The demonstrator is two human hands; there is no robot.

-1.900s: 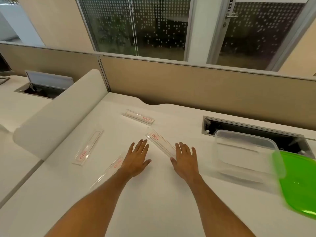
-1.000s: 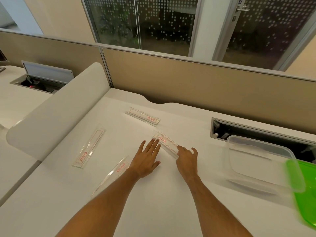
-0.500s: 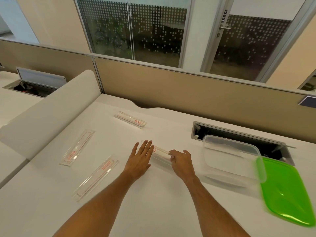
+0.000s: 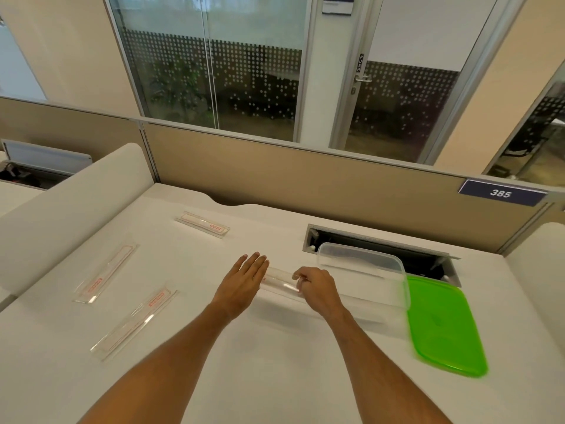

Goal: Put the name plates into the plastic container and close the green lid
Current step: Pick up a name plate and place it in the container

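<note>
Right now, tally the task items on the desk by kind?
Name plates: 4 — far one, left one, near-left one, one gripped by the right hand beside the left hand at
Clear plastic container: 1
Green lid: 1
Total: 6

The name plates (image 4: 106,273) are clear, glossy plastic with red print. The container (image 4: 363,272) is translucent, slightly frosted plastic. The lid (image 4: 443,328) is bright green, smooth, shiny plastic. The tabletop (image 4: 275,377) is white, smooth and matt; the partition (image 4: 305,185) looks like beige cloth.
</note>
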